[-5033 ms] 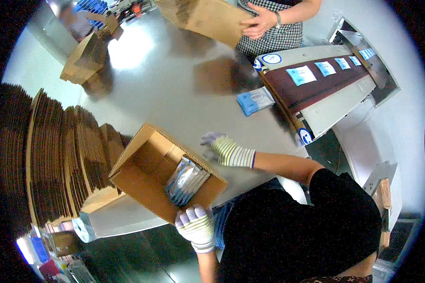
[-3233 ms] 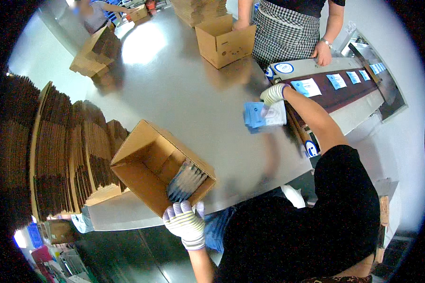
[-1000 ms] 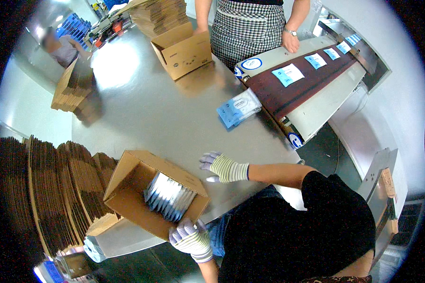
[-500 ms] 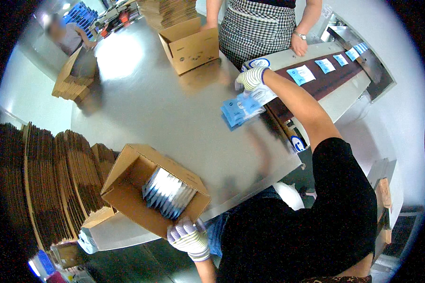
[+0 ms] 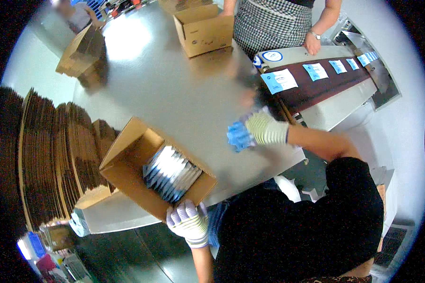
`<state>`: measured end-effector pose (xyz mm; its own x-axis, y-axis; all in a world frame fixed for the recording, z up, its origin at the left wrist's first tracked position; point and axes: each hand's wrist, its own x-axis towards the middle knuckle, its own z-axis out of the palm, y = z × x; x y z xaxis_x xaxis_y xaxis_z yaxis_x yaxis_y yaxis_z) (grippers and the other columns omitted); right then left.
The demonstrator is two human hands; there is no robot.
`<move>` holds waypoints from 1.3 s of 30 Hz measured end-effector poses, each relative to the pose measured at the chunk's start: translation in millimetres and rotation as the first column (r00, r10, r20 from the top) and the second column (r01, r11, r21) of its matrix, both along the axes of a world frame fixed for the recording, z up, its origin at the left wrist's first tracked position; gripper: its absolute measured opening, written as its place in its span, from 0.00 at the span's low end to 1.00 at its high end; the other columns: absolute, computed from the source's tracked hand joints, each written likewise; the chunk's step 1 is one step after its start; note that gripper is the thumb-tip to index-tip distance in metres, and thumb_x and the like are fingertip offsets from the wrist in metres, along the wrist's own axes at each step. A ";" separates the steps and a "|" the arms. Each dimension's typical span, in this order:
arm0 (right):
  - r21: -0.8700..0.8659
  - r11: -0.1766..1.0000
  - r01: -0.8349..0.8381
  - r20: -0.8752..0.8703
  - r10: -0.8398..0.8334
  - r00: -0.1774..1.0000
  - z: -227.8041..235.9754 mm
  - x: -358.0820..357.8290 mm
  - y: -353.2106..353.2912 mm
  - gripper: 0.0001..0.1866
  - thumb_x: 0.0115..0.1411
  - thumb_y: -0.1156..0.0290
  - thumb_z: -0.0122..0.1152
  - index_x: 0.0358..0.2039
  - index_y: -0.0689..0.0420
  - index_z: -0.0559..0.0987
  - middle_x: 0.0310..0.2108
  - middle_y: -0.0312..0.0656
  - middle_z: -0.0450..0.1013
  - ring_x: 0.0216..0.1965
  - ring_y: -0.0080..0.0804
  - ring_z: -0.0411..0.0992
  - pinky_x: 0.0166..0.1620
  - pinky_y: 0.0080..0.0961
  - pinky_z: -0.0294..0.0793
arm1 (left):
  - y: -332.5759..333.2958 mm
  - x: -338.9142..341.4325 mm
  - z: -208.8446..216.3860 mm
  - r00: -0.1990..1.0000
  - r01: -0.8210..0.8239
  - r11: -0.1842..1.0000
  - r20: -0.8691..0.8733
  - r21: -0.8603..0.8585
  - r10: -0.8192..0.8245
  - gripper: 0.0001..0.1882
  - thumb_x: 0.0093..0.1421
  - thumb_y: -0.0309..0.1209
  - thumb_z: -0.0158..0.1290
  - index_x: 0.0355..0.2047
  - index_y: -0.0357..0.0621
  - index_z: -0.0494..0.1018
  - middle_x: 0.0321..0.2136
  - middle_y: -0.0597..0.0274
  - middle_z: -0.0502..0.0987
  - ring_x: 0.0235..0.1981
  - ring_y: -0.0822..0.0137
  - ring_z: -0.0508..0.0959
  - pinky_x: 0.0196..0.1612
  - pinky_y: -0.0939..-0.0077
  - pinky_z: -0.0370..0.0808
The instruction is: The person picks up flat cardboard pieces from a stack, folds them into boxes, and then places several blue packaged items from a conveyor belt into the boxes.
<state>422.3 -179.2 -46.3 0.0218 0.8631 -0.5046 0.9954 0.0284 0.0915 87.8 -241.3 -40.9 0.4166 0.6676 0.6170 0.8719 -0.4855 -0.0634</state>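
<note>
My gloved left hand (image 5: 189,223) grips the near edge of an open cardboard box (image 5: 127,162), its fingers hooked over the rim. Inside, a row of blue and silver sachets (image 5: 171,173) stands packed on edge. My right hand (image 5: 265,126), in a striped glove, is closed on a small bunch of blue sachets (image 5: 241,136) above the metal table, to the right of the box. Motion blurs this hand and the bunch. Just beyond it, single blue-and-white sachets (image 5: 279,81) lie spaced out on a dark conveyor belt (image 5: 311,93).
A co-worker in a checked apron (image 5: 274,27) stands across the metal table (image 5: 174,106), one hand on the conveyor's side. Another open carton (image 5: 205,37) is before them. Flattened cardboard (image 5: 45,155) is stacked at left; more lies at the far left (image 5: 78,54). Another person (image 5: 82,16) is behind.
My right hand has drawn back from the belt's end toward me, carrying the sachets gathered there. The belt sachets have advanced toward the table. My left hand stays on the box.
</note>
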 end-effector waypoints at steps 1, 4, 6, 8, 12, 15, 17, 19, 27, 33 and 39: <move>0.168 0.980 -0.111 -0.010 0.114 0.993 -18.3 -10.4 -23.2 0.40 0.39 0.47 0.68 0.48 0.63 0.71 0.41 0.55 0.73 0.44 0.49 0.73 0.47 0.45 0.72 | 0.0 0.0 -0.4 1.000 0.002 1.000 0.001 0.001 -0.002 0.15 0.51 0.40 0.54 0.35 0.48 0.67 0.27 0.62 0.68 0.33 0.61 0.70 0.47 0.58 0.67; 0.132 0.976 -0.171 -0.070 0.182 0.981 -45.0 6.8 -40.6 0.42 0.41 0.50 0.68 0.53 0.61 0.67 0.43 0.54 0.72 0.46 0.47 0.72 0.49 0.43 0.70 | 2.9 3.8 4.4 0.999 0.044 0.999 0.030 -0.017 -0.043 0.14 0.49 0.39 0.56 0.34 0.48 0.68 0.28 0.62 0.70 0.31 0.62 0.70 0.48 0.58 0.67; -0.085 0.984 -0.154 -0.126 0.142 0.982 -33.0 -1.5 -30.1 0.43 0.42 0.52 0.69 0.56 0.60 0.65 0.45 0.53 0.72 0.47 0.46 0.72 0.52 0.42 0.69 | 2.5 -0.4 2.9 0.999 0.044 0.999 0.016 -0.030 -0.044 0.17 0.46 0.39 0.59 0.33 0.48 0.68 0.29 0.62 0.70 0.31 0.61 0.71 0.47 0.59 0.68; 0.258 0.951 0.170 -0.721 0.072 0.689 41.9 -20.2 -27.2 0.35 0.45 0.58 0.69 0.52 0.58 0.70 0.46 0.48 0.73 0.48 0.42 0.71 0.54 0.37 0.68 | 1.4 -4.9 4.1 0.999 0.040 0.998 0.003 -0.038 -0.040 0.18 0.45 0.40 0.60 0.33 0.48 0.68 0.29 0.62 0.70 0.32 0.61 0.71 0.48 0.59 0.68; 0.751 0.651 -0.109 -0.590 0.737 0.330 106.2 -87.7 16.1 0.30 0.46 0.64 0.68 0.50 0.58 0.70 0.46 0.45 0.73 0.48 0.41 0.71 0.53 0.34 0.69 | 1.1 -3.3 8.8 0.997 0.072 0.992 0.017 -0.100 -0.071 0.16 0.47 0.40 0.59 0.32 0.49 0.68 0.26 0.62 0.68 0.32 0.60 0.71 0.45 0.60 0.68; 0.793 0.538 -0.286 -0.431 0.827 0.361 165.9 -153.4 46.0 0.33 0.45 0.66 0.69 0.52 0.57 0.67 0.45 0.47 0.73 0.47 0.42 0.71 0.52 0.36 0.69 | 1.2 -3.4 10.0 0.998 0.063 0.992 0.018 -0.107 -0.062 0.13 0.49 0.39 0.57 0.31 0.49 0.68 0.25 0.62 0.68 0.32 0.59 0.71 0.44 0.62 0.68; 0.567 0.751 -0.338 -0.488 0.637 0.596 177.1 -201.4 67.8 0.35 0.43 0.66 0.69 0.53 0.58 0.67 0.46 0.49 0.71 0.49 0.44 0.70 0.52 0.38 0.69 | -7.2 -11.3 17.6 0.998 0.056 0.994 -0.011 -0.095 -0.057 0.12 0.49 0.38 0.56 0.30 0.49 0.68 0.26 0.62 0.69 0.33 0.59 0.72 0.44 0.62 0.68; 0.596 0.618 -0.513 -0.094 0.688 0.720 107.2 -223.5 111.5 0.36 0.44 0.65 0.67 0.54 0.60 0.66 0.48 0.52 0.69 0.51 0.47 0.68 0.53 0.41 0.67 | -9.6 -8.4 22.1 0.995 0.095 0.992 -0.010 -0.086 -0.096 0.10 0.50 0.36 0.56 0.29 0.48 0.68 0.25 0.62 0.69 0.32 0.59 0.71 0.42 0.62 0.69; 0.437 0.679 -0.590 -0.417 0.734 0.537 137.6 -197.2 54.7 0.24 0.54 0.48 0.58 0.40 0.56 0.70 0.32 0.50 0.73 0.32 0.48 0.74 0.34 0.40 0.75 | 7.6 -27.6 23.4 0.981 0.126 0.988 0.160 -0.091 -0.110 0.11 0.48 0.36 0.55 0.31 0.48 0.68 0.26 0.59 0.69 0.32 0.55 0.70 0.40 0.58 0.66; 0.611 0.538 -0.581 -0.167 0.805 0.570 46.8 -169.7 -47.4 0.25 0.60 0.56 0.47 0.49 0.65 0.67 0.16 0.44 0.70 0.17 0.38 0.72 0.18 0.38 0.70 | 29.5 -29.7 43.3 0.889 0.438 0.896 0.179 -0.069 -0.421 0.11 0.47 0.36 0.54 0.30 0.49 0.69 0.27 0.61 0.69 0.35 0.58 0.71 0.48 0.60 0.67; 0.710 0.560 -0.428 -0.079 0.667 0.741 74.9 -168.4 54.8 0.21 0.61 0.66 0.44 0.50 0.66 0.68 0.17 0.43 0.71 0.17 0.39 0.71 0.19 0.38 0.68 | 30.9 -46.8 84.3 0.943 0.267 0.964 0.200 0.013 -0.264 0.21 0.45 0.31 0.56 0.42 0.48 0.69 0.39 0.59 0.73 0.45 0.54 0.71 0.53 0.54 0.64</move>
